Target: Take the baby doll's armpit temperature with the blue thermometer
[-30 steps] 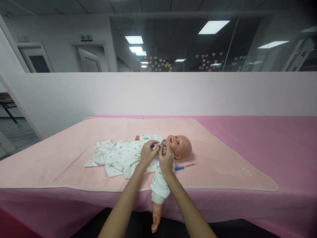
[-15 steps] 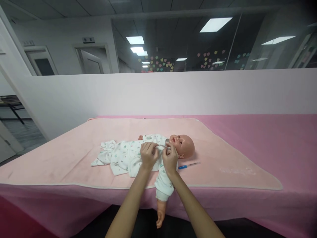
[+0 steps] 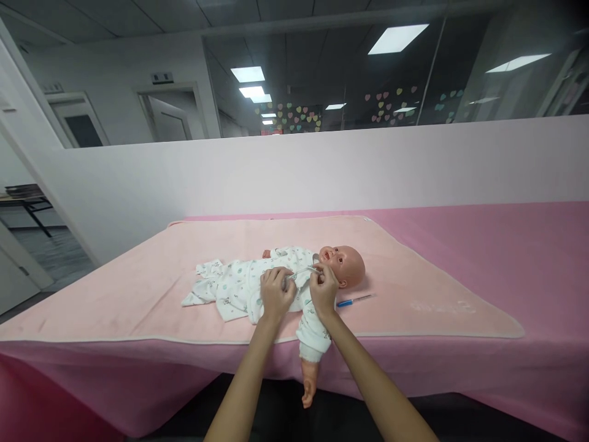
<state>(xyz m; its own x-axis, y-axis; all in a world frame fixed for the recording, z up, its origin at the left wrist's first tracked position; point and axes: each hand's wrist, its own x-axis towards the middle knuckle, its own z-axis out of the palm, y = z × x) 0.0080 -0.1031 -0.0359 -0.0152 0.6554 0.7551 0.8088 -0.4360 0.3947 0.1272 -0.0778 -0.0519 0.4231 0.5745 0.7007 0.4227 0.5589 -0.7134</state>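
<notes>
A baby doll (image 3: 350, 265) lies on its back with its head to the right, dressed in a white patterned wrap suit (image 3: 237, 276). Over its chest, my left hand (image 3: 277, 293) and my right hand (image 3: 324, 291) are both closed in a pinch on thin white tie strings (image 3: 304, 270) of the suit. The strings run between my fingers; whether they are crossed or knotted is too small to tell. One doll arm (image 3: 310, 374) hangs over the table's front edge, its sleeve beneath my right wrist. The other doll hand (image 3: 266, 253) rests at the far side.
Beside the doll's head lies a slim blue-ended stick (image 3: 353, 301), perhaps a thermometer. A peach blanket (image 3: 414, 282) covers much of the pink-draped table (image 3: 519, 258). A white half wall (image 3: 322, 172) with glass above it stands behind the table.
My hands have drawn slightly apart, with more of the white strings showing between them. The view has shifted and tilted a little. The doll stays on its back.
</notes>
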